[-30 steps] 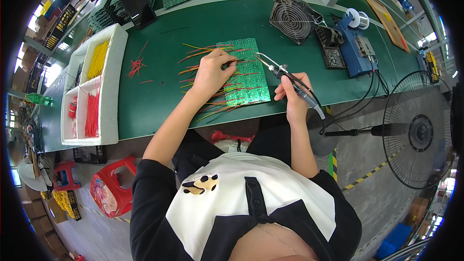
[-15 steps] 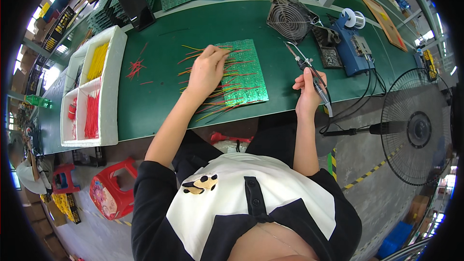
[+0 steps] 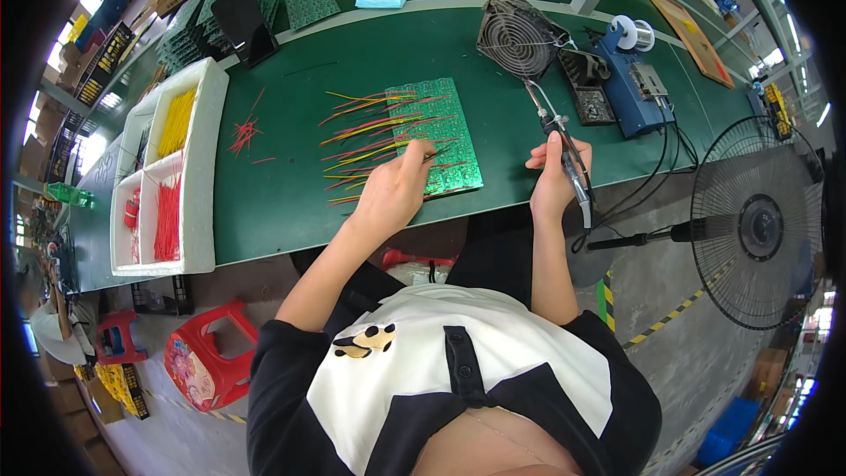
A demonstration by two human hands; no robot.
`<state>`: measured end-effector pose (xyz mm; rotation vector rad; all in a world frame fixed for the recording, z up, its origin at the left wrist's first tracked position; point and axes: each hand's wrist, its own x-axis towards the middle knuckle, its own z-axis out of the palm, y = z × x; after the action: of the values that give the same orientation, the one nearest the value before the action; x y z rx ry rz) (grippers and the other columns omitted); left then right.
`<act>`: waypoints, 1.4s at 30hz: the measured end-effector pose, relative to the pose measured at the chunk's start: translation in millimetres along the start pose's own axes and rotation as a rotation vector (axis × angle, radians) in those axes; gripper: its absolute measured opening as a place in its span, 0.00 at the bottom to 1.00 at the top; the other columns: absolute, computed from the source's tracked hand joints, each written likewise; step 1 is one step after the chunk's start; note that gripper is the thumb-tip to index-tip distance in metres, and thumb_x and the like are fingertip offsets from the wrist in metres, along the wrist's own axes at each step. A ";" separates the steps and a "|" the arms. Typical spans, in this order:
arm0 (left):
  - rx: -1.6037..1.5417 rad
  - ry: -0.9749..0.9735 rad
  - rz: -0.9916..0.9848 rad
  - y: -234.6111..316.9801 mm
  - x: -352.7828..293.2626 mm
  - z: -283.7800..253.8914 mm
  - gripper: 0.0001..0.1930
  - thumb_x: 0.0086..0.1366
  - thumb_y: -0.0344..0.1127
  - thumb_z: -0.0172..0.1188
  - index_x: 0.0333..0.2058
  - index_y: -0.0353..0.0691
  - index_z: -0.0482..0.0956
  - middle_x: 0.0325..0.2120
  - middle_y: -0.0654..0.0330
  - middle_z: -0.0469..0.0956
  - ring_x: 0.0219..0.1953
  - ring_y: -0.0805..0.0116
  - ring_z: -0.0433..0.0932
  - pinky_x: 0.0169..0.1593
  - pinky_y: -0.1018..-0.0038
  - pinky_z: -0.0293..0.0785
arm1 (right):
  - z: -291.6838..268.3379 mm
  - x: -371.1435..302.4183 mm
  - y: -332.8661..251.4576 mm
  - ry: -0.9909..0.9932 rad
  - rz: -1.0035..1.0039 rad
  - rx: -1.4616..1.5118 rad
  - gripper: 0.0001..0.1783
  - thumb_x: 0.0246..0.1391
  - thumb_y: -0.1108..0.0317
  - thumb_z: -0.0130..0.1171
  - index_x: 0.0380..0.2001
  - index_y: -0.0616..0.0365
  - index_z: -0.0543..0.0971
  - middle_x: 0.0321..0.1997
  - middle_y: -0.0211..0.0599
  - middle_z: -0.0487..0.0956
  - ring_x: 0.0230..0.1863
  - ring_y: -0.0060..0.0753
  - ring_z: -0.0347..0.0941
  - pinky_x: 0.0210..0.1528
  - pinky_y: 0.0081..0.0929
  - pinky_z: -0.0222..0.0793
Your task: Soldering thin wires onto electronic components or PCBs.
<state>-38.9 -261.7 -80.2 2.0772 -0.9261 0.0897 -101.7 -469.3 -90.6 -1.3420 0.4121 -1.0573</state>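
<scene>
Left hand (image 3: 395,190) pinches a thin dark wire (image 3: 437,152) (its end is hard to see) over the green circuit-board panel (image 3: 465,145) on the workbench (image 3: 291,159), right hand (image 3: 552,189) grips the soldering iron (image 3: 578,181) beside it, and one careless wrist brush could knock those red and yellow wires (image 3: 352,131) askew!

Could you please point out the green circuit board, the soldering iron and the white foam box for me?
Green circuit board (image 3: 451,129): head view, on its bare surface, right of the middle.
Soldering iron (image 3: 576,178): head view, on its handle.
White foam box (image 3: 201,185): head view, on its right-hand wall.
</scene>
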 end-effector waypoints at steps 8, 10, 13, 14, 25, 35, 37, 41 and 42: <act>0.237 0.118 0.148 -10.9 10.9 13.3 0.08 0.59 0.24 0.52 0.36 0.34 0.64 0.23 0.50 0.76 0.24 0.51 0.76 0.24 0.63 0.71 | 0.5 1.8 1.6 0.003 0.011 0.036 0.11 0.55 0.69 0.57 0.33 0.62 0.66 0.19 0.36 0.74 0.16 0.21 0.69 0.20 0.16 0.66; 0.224 0.131 0.128 -10.3 13.4 12.9 0.08 0.59 0.24 0.52 0.37 0.34 0.64 0.23 0.50 0.76 0.24 0.50 0.76 0.24 0.63 0.71 | 1.4 1.4 1.0 -0.014 0.021 0.036 0.11 0.55 0.69 0.57 0.34 0.62 0.66 0.20 0.36 0.74 0.16 0.21 0.70 0.21 0.16 0.66; 0.201 0.122 0.064 -11.4 19.0 12.5 0.09 0.60 0.24 0.51 0.37 0.33 0.62 0.24 0.48 0.76 0.25 0.49 0.76 0.24 0.62 0.71 | 0.6 2.0 1.2 -0.011 0.028 0.030 0.11 0.54 0.70 0.57 0.34 0.62 0.66 0.20 0.36 0.75 0.17 0.21 0.70 0.21 0.16 0.66; 0.189 0.101 0.018 -12.6 21.1 12.4 0.09 0.60 0.24 0.51 0.38 0.34 0.62 0.25 0.48 0.76 0.25 0.48 0.76 0.25 0.61 0.71 | 0.4 1.7 1.6 -0.011 0.026 0.035 0.11 0.54 0.70 0.57 0.34 0.62 0.66 0.20 0.36 0.75 0.17 0.21 0.70 0.21 0.16 0.66; -0.056 0.145 0.013 -8.3 41.5 -16.0 0.04 0.57 0.25 0.54 0.31 0.33 0.68 0.27 0.52 0.72 0.25 0.57 0.72 0.28 0.67 0.68 | -1.1 1.4 0.9 -0.046 0.033 0.069 0.11 0.54 0.70 0.58 0.34 0.62 0.67 0.20 0.36 0.75 0.17 0.21 0.70 0.21 0.16 0.66; 0.017 0.181 -0.003 -33.1 46.1 -8.2 0.03 0.55 0.26 0.58 0.29 0.34 0.76 0.25 0.55 0.73 0.23 0.61 0.72 0.29 0.71 0.69 | 15.7 -6.1 -3.5 -0.221 0.198 0.117 0.10 0.54 0.69 0.58 0.32 0.63 0.69 0.20 0.37 0.75 0.16 0.21 0.70 0.20 0.15 0.67; 0.073 0.209 0.021 -34.2 45.2 -3.9 0.03 0.54 0.27 0.59 0.28 0.35 0.77 0.25 0.55 0.73 0.25 0.59 0.74 0.30 0.69 0.71 | 18.4 -8.7 -2.7 -0.228 0.207 0.128 0.10 0.54 0.70 0.58 0.32 0.63 0.69 0.20 0.36 0.75 0.16 0.21 0.70 0.20 0.16 0.67; 0.068 0.241 0.045 -40.1 46.8 0.7 0.04 0.54 0.28 0.60 0.29 0.36 0.78 0.25 0.56 0.73 0.26 0.58 0.75 0.31 0.68 0.71 | 22.0 -14.2 0.0 -0.283 0.219 0.104 0.09 0.53 0.70 0.58 0.32 0.62 0.69 0.20 0.36 0.75 0.16 0.21 0.71 0.20 0.15 0.67; 0.087 0.227 0.040 -39.9 45.9 0.0 0.04 0.54 0.28 0.60 0.29 0.36 0.78 0.25 0.56 0.73 0.26 0.58 0.75 0.31 0.68 0.71 | 22.7 -14.9 0.9 -0.289 0.219 0.105 0.09 0.53 0.70 0.58 0.32 0.62 0.69 0.20 0.36 0.75 0.16 0.21 0.71 0.20 0.15 0.67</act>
<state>19.9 -273.4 -89.9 2.0766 -0.8368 0.3847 -91.3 -444.2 -90.6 -1.2998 0.2759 -0.6831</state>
